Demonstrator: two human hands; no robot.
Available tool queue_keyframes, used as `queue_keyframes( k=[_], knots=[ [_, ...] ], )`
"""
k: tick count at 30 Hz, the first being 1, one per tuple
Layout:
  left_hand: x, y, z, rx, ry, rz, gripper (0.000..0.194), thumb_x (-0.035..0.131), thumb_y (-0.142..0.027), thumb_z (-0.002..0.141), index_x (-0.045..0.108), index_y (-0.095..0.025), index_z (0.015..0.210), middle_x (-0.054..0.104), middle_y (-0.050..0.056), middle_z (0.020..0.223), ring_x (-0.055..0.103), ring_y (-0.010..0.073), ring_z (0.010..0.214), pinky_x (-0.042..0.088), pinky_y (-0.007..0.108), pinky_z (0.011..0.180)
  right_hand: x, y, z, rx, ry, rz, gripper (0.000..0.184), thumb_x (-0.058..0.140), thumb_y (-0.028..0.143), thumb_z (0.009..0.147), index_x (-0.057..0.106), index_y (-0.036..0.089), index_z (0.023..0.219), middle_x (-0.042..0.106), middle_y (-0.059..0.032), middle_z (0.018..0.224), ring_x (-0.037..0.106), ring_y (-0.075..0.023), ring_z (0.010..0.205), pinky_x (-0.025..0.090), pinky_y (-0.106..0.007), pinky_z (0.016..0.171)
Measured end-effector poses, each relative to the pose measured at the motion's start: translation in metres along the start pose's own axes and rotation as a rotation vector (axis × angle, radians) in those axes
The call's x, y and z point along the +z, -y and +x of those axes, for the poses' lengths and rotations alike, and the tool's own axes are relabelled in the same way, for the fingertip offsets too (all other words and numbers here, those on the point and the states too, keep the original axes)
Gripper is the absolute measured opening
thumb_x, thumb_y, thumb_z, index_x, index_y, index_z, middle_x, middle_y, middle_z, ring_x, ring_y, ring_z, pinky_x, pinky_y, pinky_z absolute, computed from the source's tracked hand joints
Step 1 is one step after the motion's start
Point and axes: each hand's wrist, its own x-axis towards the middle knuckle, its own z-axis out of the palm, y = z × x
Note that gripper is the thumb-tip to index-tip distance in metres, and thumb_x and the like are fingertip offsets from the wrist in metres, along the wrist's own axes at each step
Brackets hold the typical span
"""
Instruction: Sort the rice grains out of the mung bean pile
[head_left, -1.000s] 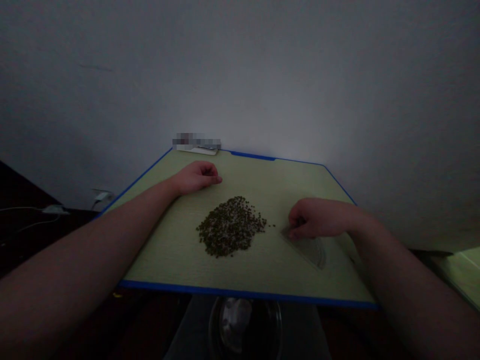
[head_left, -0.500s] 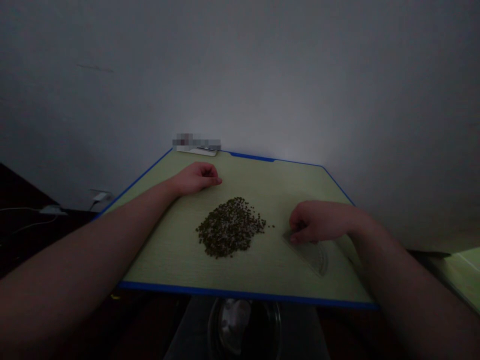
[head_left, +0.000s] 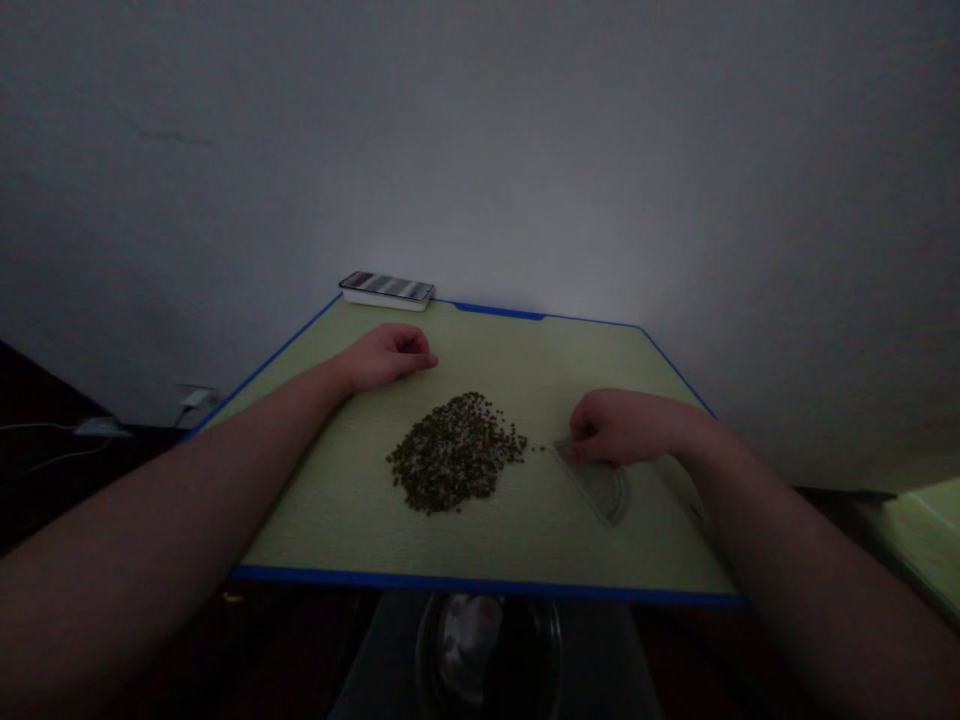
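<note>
Right hand [head_left: 611, 427] is half closed, with the fingers curled down, and its fingertips [head_left: 576, 450] touch the pointed corner of a clear plastic protractor [head_left: 598, 486]. I cannot tell if they really grip it. This protractor lies flat on the board, under and a little in front of the hand. Just left of the fingertips are a few stray beans [head_left: 537, 449], and beside them is a pile of green beans [head_left: 454, 455], near the middle of a pale green board [head_left: 570, 540] with blue edges. Left hand [head_left: 386, 357] rests on this board in a loose curl, beyond the pile, and holds nothing that I can see. Past it, at the far edge, a phone [head_left: 386, 286] lies on a white box [head_left: 386, 300]. Below the near edge there is a round glass bowl [head_left: 487, 650].
</note>
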Motion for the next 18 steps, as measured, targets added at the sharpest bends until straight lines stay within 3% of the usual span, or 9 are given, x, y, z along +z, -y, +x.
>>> queue_keyframes(
  k=[5,18],
  knots=[
    [0.0008,-0.0025,-0.0014,0.008,-0.005,0.005,0.027,0.067,-0.038,0.068,0.052,-0.016,0.067,0.045,-0.006,0.05,0.037,0.006,0.045,0.028,0.022,0.046,0.0009,-0.0012,0.0028,-0.055,-0.072,-0.053,0.029,0.054,0.041,0.077,0.06,0.016,0.064,0.052,0.0003,0.054,0.044,-0.0111,0.049,0.026,-0.025,0.046],
    [0.0001,-0.0024,0.0,0.0,0.003,-0.004,0.028,0.068,-0.039,0.066,0.052,-0.016,0.066,0.045,-0.006,0.051,0.037,0.006,0.045,0.028,0.021,0.045,0.0015,0.0006,0.0007,-0.037,-0.078,-0.06,0.026,0.055,0.041,0.075,0.06,0.016,0.065,0.051,0.0007,0.055,0.044,-0.0117,0.051,0.026,-0.026,0.047]
  ],
)
